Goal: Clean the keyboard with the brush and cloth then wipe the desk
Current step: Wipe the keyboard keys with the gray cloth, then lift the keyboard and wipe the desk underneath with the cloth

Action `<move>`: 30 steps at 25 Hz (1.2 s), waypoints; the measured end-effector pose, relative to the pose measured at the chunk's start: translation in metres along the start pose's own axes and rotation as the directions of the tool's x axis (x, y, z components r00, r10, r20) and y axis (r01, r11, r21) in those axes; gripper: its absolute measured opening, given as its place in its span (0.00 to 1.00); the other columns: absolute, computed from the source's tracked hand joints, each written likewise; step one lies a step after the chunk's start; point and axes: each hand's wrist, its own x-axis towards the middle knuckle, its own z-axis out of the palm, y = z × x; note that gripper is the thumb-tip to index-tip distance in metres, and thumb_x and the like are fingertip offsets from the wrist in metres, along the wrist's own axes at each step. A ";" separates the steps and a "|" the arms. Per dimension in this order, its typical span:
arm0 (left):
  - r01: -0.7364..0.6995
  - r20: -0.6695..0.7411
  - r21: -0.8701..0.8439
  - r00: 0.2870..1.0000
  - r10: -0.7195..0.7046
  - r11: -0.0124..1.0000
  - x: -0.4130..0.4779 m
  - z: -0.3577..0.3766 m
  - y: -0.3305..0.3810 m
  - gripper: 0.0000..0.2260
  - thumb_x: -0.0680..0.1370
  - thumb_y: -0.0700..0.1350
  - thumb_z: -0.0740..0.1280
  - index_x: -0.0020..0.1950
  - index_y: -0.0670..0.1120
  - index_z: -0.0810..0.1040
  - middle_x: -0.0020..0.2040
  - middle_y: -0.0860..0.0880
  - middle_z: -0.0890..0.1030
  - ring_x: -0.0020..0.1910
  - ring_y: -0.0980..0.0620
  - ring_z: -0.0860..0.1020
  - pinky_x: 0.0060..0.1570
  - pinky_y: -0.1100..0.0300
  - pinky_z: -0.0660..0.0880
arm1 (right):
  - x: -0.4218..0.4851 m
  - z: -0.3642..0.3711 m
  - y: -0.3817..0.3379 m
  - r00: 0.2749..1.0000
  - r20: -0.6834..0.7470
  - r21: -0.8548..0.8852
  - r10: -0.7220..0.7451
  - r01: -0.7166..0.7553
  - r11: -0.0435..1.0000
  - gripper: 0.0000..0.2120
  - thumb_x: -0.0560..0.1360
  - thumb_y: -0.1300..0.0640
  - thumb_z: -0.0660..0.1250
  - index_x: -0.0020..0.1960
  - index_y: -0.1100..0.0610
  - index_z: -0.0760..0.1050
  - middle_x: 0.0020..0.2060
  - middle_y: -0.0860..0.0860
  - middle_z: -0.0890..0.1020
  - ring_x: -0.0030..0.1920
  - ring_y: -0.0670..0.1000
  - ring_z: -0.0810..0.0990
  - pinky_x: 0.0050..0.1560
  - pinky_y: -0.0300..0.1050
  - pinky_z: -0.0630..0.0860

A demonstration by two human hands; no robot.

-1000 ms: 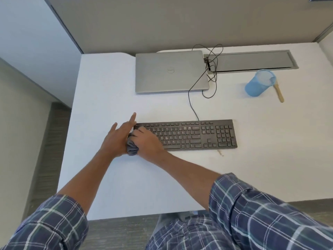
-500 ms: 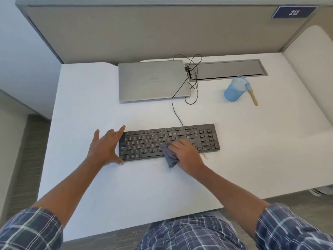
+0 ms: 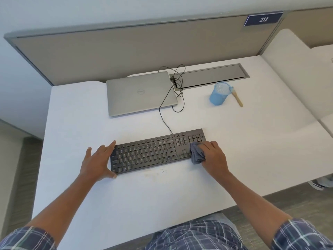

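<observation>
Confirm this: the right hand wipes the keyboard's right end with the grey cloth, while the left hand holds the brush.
Wrong: in the head view the left hand holds nothing and braces the left end of the keyboard; the brush lies beside the blue mesh cup. The rest stands.

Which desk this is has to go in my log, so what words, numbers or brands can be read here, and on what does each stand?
"212": white digits on the blue sign at the top right of the partition.
Round logo on the lid of the laptop: too blurred to read.
Key legends on the keyboard: too small to read.
No other text shows.
</observation>
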 end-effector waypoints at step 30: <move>0.171 0.159 -0.933 0.985 -0.064 0.318 0.057 -0.035 0.445 0.09 0.83 0.53 0.72 0.56 0.50 0.88 0.50 0.52 0.90 0.55 0.47 0.88 0.58 0.49 0.85 | 0.033 -0.128 0.175 0.965 0.170 0.598 0.198 -0.260 0.758 0.23 0.65 0.69 0.64 0.54 0.49 0.80 0.43 0.48 0.83 0.46 0.54 0.79 0.48 0.60 0.81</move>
